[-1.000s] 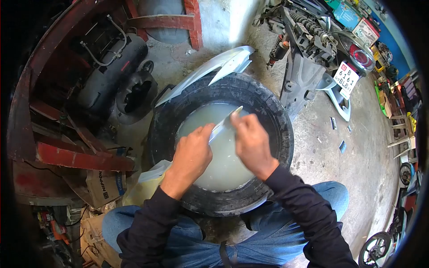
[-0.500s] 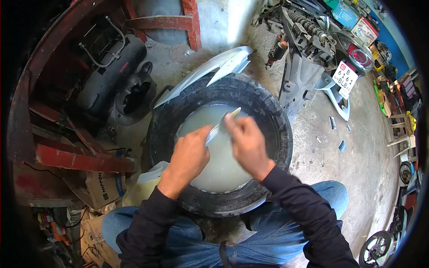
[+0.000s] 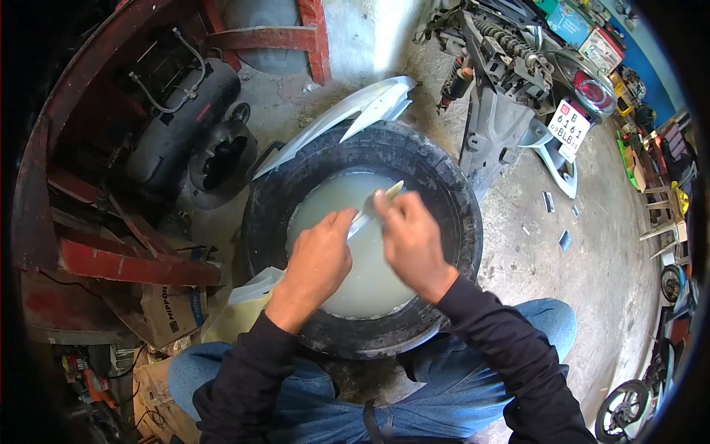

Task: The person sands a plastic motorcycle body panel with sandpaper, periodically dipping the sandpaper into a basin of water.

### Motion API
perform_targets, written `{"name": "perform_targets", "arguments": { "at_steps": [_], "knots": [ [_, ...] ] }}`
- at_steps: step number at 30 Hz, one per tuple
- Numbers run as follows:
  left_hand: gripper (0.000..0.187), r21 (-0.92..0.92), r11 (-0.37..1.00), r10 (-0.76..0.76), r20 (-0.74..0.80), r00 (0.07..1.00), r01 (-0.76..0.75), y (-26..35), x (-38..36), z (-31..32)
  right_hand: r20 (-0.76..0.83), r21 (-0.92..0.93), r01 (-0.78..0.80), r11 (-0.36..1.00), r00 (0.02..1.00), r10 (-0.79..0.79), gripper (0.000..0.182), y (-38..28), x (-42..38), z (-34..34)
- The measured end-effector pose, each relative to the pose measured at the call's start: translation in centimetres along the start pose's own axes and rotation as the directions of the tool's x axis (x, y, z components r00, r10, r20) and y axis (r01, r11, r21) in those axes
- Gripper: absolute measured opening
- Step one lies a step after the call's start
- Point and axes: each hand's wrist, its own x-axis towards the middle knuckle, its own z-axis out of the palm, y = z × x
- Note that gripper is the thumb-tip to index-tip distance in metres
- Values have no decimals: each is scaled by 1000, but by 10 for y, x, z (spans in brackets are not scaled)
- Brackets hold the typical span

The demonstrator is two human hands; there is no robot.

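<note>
Over a black tub (image 3: 444,177) of cloudy water (image 3: 370,285), my left hand (image 3: 319,255) is closed round the lower end of a narrow pale part (image 3: 360,224). My right hand (image 3: 412,240) is pinched at the part's upper end, with a small greyish piece, blurred, between its fingers and the part. The part tilts up to the right, its tip showing above my right fingers. White curved panels (image 3: 347,111) lie across the tub's far rim.
A black tank (image 3: 181,118) and red frame (image 3: 140,263) stand at the left. Motorcycle parts (image 3: 510,59) and a number plate (image 3: 568,127) are at the upper right. A pale yellow container (image 3: 244,307) sits beside the tub's near left side.
My left hand has shifted slightly right and my right hand slightly, both still on the part. The tub and surroundings appear a little further left in view.
</note>
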Motion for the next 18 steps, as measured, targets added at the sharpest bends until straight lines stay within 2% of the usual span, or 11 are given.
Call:
{"name": "perform_targets", "arguments": {
  "at_steps": [2, 3, 4, 6, 8, 10, 13, 14, 16, 18],
  "knots": [
    [52, 7, 1000, 5, 7, 1000, -5, 0, 1, -2, -7, 62, 86, 994, 996, -85, 53, -5, -4, 2],
    [52, 10, 1000, 7, 11, 1000, -7, -1, 2, -2, -36, 26, 85, 996, 996, -84, 54, 6, 0, 1],
    [53, 9, 1000, 7, 17, 1000, -7, -2, 1, 0, -37, -11, 9, 1000, 999, -10, 57, 16, 4, -2],
    [52, 2, 1000, 8, 30, 1000, -9, -3, -2, 1, -62, -3, -11, 1000, 998, 11, 55, 12, 0, -2],
    [51, 2, 1000, 24, 35, 999, -24, -1, 2, -1, -45, 82, 75, 994, 996, -72, 51, -4, -8, 2],
    [48, -25, 999, 22, -14, 1000, -22, 0, 0, -5, -36, 96, 58, 994, 998, -55, 52, -4, -7, 2],
    [44, -28, 997, 68, -15, 998, -68, -1, 0, -1, -50, 61, -102, 993, 993, 105, 56, 12, 3, -5],
    [44, -30, 997, 72, -15, 997, -72, 0, 0, -1, -51, 57, -102, 993, 993, 105, 56, 7, 1, -4],
    [44, -11, 998, 56, 0, 998, -56, 1, -1, -3, -83, 62, 25, 998, 996, -20, 56, -10, -7, 1],
    [44, -19, 998, 59, -13, 998, -59, 0, 1, -5, -94, 122, 42, 992, 995, -30, 57, -7, -3, 1]
  ]
}}
